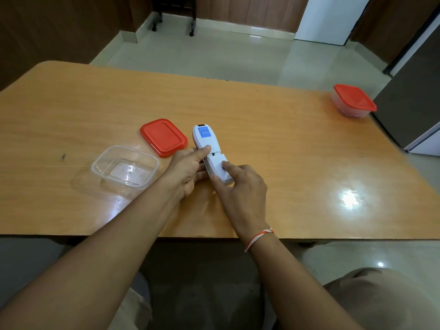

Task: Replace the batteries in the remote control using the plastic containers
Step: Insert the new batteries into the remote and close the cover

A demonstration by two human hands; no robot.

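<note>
A white remote control [206, 139] lies face down at the middle of the table, a blue label on its back. My left hand [188, 167] grips its middle, thumb on top and fingers underneath. My right hand [240, 186] pinches the white battery cover [220, 171] at the near end, with the index finger on top and the thumb at its side. The cover sits slightly slid back, leaving a small gap. An open clear plastic container [125, 166] stands empty to the left, with its red lid [163, 136] lying flat beside it. No batteries are visible.
A second clear container with a red lid [353, 100] on it stands at the table's far right corner. The wooden table [285, 139] ends close to my body. A grey cabinet stands right of the table, and tiled floor lies beyond.
</note>
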